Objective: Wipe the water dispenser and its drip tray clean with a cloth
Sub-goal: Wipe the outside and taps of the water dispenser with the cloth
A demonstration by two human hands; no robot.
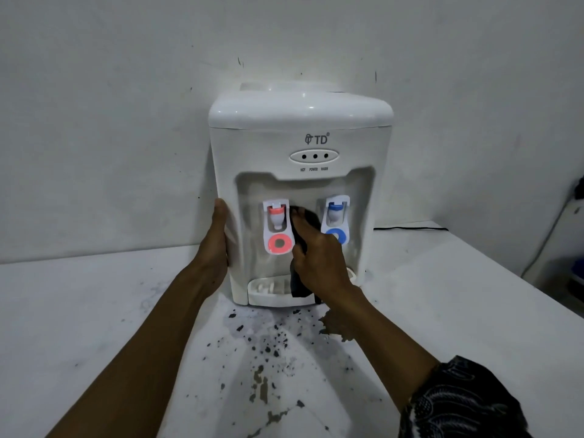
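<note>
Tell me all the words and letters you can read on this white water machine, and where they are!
"TD": brand, beside a small emblem, on the front of the water dispenser, above the light panel.
"HOT": under the left light.
"POWER": under the middle light.
"WARM": under the right light, slightly blurred.
A tiny mark after "TD" is too small to read.
The cloth shows no writing.

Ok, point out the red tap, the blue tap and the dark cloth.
red tap (277, 212): head view, on its red spout.
blue tap (334, 207): head view, on its blue spout.
dark cloth (299, 284): head view, on its hanging lower end.
</note>
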